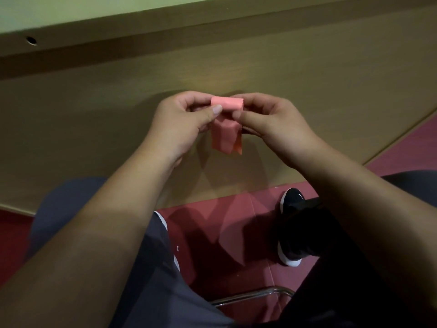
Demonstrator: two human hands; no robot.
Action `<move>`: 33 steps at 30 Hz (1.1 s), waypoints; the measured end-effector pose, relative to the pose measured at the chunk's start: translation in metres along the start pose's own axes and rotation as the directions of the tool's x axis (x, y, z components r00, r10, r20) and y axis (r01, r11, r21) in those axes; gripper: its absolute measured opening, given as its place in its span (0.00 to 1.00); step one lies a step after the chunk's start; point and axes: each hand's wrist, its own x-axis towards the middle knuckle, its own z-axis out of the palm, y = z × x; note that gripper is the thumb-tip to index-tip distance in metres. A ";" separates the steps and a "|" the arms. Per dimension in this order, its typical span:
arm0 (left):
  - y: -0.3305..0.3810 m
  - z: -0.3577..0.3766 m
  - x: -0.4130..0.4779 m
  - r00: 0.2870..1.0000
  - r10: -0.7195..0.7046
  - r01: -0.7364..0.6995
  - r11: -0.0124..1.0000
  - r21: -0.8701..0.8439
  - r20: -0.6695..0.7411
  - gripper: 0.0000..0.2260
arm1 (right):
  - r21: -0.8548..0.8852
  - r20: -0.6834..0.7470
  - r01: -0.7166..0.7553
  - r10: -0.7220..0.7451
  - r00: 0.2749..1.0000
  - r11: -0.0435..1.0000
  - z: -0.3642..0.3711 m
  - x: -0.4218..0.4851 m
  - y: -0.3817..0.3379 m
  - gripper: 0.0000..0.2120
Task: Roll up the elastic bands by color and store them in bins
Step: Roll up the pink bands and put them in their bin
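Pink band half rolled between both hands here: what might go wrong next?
The pink band is pinched only at its rolled top by the left hand and right hand; a slip could let the roll spring open. It is held in mid-air above the red floor, so a drop would likely land there.

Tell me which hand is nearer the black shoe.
Right. The right hand is above the shoe in the picture, on its side; the left hand is farther left, across the pink band, which both pinch.
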 end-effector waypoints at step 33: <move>0.013 -0.024 0.001 0.787 -0.497 0.567 0.817 -0.110 0.366 0.07 | -0.267 0.068 0.031 -0.014 0.998 0.963 0.002 0.000 0.000 0.15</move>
